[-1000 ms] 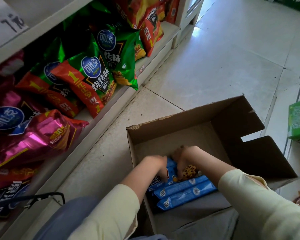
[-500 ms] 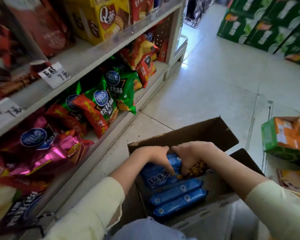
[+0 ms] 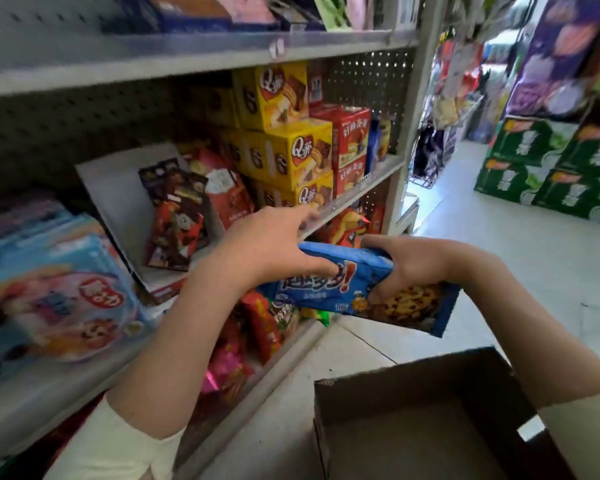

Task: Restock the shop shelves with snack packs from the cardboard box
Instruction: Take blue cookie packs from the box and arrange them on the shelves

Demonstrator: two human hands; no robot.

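While both hands carry a blue cookie pack [image 3: 343, 289] up in the air between box [image 3: 430, 410] and shelves [image 3: 361, 188], nothing from this load is shelved yet. Left hand [image 3: 271, 247] lies over the pack's left end w/ thumb under it, index finger stretched toward the mid shelf edge; right hand [image 3: 399, 268] has fingers curled round the pack's right half, over the cookie print. Could be more than one pack stacked in the grip, can't tell.

Box sits on the floor at lower right, flaps open; the part of its inside in view shows bare cardboard, rest is cut off by the frame, so how many packs are left can't be read from here.

Shelves: mid shelf has yellow boxes [image 3: 291, 154], red boxes [image 3: 354, 140], dark packs [image 3: 177, 220] leaning on a white divider; blue/pink packs [image 3: 66, 292] at left; bottom shelf has red bags [image 3: 260, 323]. Mostly stocked already.

Progress est: mid-task, this pack is in transit and needs a slot, prob mid shelf near the dark packs. Left to do: place it, go back to box for any remaining.
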